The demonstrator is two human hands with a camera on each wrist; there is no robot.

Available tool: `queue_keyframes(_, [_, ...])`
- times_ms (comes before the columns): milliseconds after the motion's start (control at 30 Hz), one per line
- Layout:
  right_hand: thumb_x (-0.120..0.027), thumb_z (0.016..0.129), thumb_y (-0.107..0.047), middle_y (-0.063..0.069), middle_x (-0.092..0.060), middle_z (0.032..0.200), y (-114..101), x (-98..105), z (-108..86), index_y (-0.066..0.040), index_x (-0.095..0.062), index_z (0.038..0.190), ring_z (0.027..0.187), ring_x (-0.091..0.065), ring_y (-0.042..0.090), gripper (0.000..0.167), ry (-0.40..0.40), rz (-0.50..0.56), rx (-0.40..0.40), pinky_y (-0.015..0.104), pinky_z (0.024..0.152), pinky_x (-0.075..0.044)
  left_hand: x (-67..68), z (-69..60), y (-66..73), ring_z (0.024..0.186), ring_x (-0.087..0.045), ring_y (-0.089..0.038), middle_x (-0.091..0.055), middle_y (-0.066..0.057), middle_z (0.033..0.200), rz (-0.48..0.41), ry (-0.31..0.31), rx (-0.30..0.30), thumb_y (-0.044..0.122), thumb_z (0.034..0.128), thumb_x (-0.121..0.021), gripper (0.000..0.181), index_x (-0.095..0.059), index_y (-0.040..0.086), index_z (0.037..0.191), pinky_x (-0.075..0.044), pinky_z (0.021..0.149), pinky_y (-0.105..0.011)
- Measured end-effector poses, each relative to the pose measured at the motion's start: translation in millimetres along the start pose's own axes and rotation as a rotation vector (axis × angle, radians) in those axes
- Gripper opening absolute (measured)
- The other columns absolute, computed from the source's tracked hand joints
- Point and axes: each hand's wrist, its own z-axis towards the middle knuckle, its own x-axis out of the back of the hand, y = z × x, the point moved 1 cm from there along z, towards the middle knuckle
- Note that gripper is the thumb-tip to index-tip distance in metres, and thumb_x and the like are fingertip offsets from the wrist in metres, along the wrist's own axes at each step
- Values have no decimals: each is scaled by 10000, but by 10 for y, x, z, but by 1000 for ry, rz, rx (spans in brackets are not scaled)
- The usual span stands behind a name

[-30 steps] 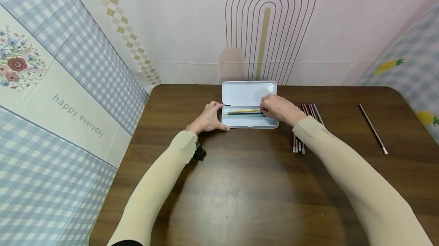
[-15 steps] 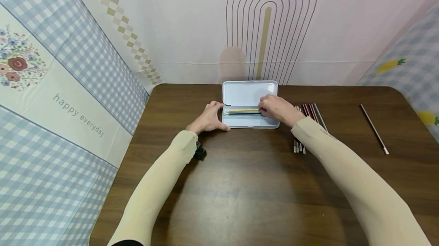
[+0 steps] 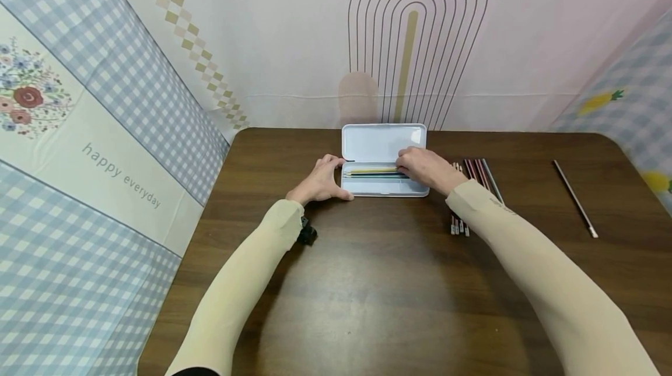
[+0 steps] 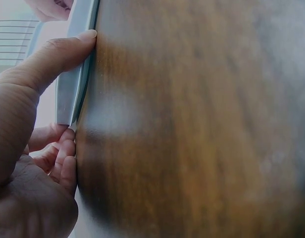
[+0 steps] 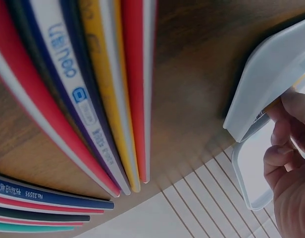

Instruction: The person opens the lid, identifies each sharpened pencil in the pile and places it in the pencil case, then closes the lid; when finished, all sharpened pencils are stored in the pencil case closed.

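Observation:
An open white pencil case [image 3: 370, 188] stands near the back of the table, its lid tipped up behind it. Inside lie several pencils, among them a yellow pencil [image 3: 374, 171] and a teal pencil [image 3: 373, 176]. My left hand [image 3: 319, 181] grips the case's left end, thumb on the front wall and fingers round the back corner; the left wrist view shows this thumb [image 4: 63, 54] on the wall. At the right end, my right hand [image 3: 426, 167] reaches inside with curled fingers, apparently pinching the yellow pencil. Its fingers hide the pencils' right ends.
Right of the case, partly under the right sleeve, lie several pencils [image 3: 483, 175] with white tips; the right wrist view shows striped pencils [image 5: 108, 94] up close. A single pencil [image 3: 574, 198] lies far right. Patterned cloth [image 3: 283, 38] hangs behind the table [image 3: 367, 283].
The yellow pencil has shifted slightly and lies straighter among the others in the case. My right hand has moved very little; the left keeps its hold on the case.

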Motion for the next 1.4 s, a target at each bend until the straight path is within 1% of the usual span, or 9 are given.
queue_keyframes(167, [-652,979,111,141,-744,873,-18,5,-31,-4,-819,913,810,-708,270,213,-24,-32,7,431,760,-620,-8,12,6,1525,-384,-353,-438,-186,1636,15,-6,-3,367,812,-956,1003,-467,27,1619,-377,1303,-484])
queue_keyframes(333, [-656,970,122,145,-760,905,-27,14,-52,-7,-832,955,839,-724,276,219,-41,-51,-1,430,776,-625,-13,10,26,1521,-384,-343,-436,-179,1638,17,-5,-3,366,815,-955,1001,-464,32,1621,-381,1299,-489])
queue_keyframes(500, [-650,953,137,142,-747,892,-19,16,-64,-6,-819,934,834,-716,277,222,-32,-40,4,444,781,-624,-13,9,42,1530,-380,-349,-433,-182,1643,17,-6,-8,361,820,-953,999,-461,29,1623,-375,1304,-492])
queue_keyframes(667, [-609,935,158,144,-707,845,-19,14,-89,6,-762,877,758,-646,255,224,-11,2,-3,442,730,-598,-6,-2,63,1546,-372,-368,-428,-199,1650,5,-3,-13,342,810,-956,1007,-458,14,1623,-373,1305,-510])
queue_keyframes(800, [-623,1010,79,158,-716,877,-49,40,-127,11,-769,929,763,-653,261,181,12,30,-33,449,742,-598,-11,5,57,1546,-367,-363,-423,-199,1655,-4,1,-14,350,812,-944,1009,-453,12,1626,-370,1305,-518])
queue_keyframes(900, [-642,1041,15,172,-728,949,-80,76,-175,22,-788,1040,828,-705,302,147,46,36,-60,473,788,-613,-5,-1,60,1547,-364,-362,-419,-194,1656,-5,2,-8,355,812,-950,1012,-453,21,1629,-375,1304,-514])
queue_keyframes(1067, [-609,1049,9,176,-737,1025,-159,145,-295,34,-786,1184,933,-746,342,224,144,80,-124,491,840,-623,7,-21,52,1547,-368,-363,-417,-188,1654,0,1,-4,369,817,-953,1021,-446,27,1635,-382,1302,-501])
queue_keyframes(1233, [-596,1067,-33,170,-754,1021,-297,212,-433,25,-798,1191,926,-742,328,244,250,102,-153,482,809,-626,9,-26,32,1539,-367,-373,-414,-204,1647,-6,0,-4,350,821,-940,1015,-438,12,1636,-375,1299,-522])
queue_keyframes(1400, [-628,1009,-6,203,-771,995,-450,280,-548,63,-803,1133,884,-755,364,225,377,128,-202,513,768,-630,15,-37,23,1551,-356,-377,-404,-206,1654,-9,-10,3,346,828,-940,1014,-432,12,1639,-374,1304,-513])
